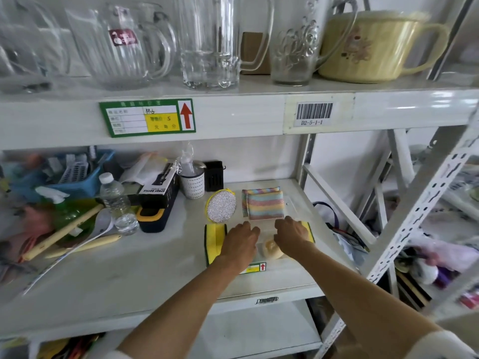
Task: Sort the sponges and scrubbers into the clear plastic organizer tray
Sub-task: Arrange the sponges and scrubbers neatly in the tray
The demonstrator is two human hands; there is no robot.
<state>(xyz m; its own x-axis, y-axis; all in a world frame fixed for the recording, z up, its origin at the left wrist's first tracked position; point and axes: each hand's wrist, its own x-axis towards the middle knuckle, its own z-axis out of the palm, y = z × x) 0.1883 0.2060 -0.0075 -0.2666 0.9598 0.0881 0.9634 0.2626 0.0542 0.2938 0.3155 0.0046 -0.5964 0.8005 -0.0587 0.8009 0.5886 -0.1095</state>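
- The left hand [239,244] lies palm down on the middle shelf [145,268], fingers loosely curled and a little spread, their tips at the near edge of the clear tray [298,203]. Whether it grips anything I cannot tell.
- The right hand [291,235] is also palm down, close beside the left with a narrow gap between them. Its fingers curl downward over the tray's near part; what they press on is hidden, so whether it is closed on anything I cannot tell.
- A yellow sponge [215,242] with a dark green edge lies touching the outer side of the left hand, its long axis running away from the person.
- A second yellow-and-green sponge [309,230] peeks out from under the right hand, mostly covered.
- A round beige scrubber [270,250] sits between the two wrists, just in front of a small price label [255,268].
- Beyond the fingers, a folded rainbow-striped cloth [264,204] lies flat in the tray, stripes running side to side.
- Left of it, an oval silver scrubber [221,207] with a yellow rim lies tilted, long axis pointing away and slightly right.
- Further left stand a water bottle [116,200], a black spray-bottle box [159,195] and a blue basket [70,174].
- Glass jugs [210,42] line the upper shelf.
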